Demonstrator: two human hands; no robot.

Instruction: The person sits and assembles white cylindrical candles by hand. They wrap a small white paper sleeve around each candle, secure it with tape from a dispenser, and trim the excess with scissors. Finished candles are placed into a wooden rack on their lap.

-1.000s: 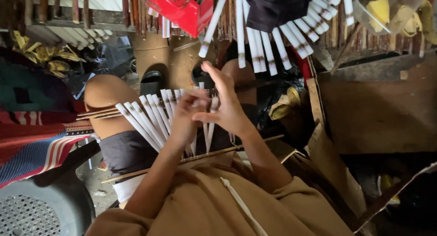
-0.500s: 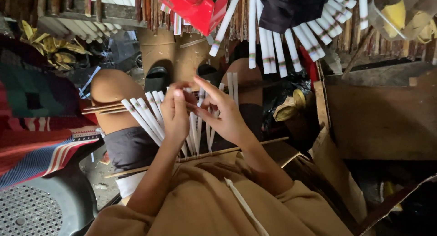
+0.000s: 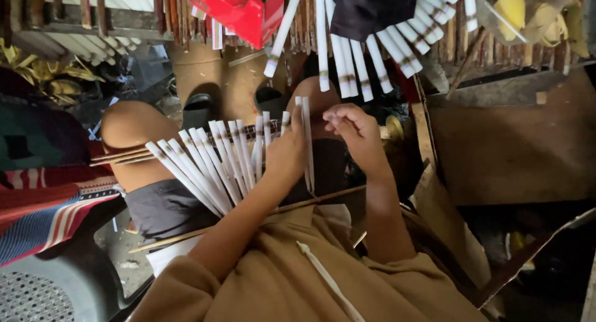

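Left hand (image 3: 287,153) clamps a fan of white sticks (image 3: 211,164), keeping them spread above the grip; right hand (image 3: 354,133), just beside it, pinches something too small to tell

Both forearms reach forward over the lap, left hand (image 3: 287,153) closed in a grip, right hand (image 3: 355,134) loosely curled.

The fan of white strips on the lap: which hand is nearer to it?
Left. The left hand grips the fan of white strips at its gathered end, touching it. The right hand is off to the fan's right, apart from it, fingers curled.
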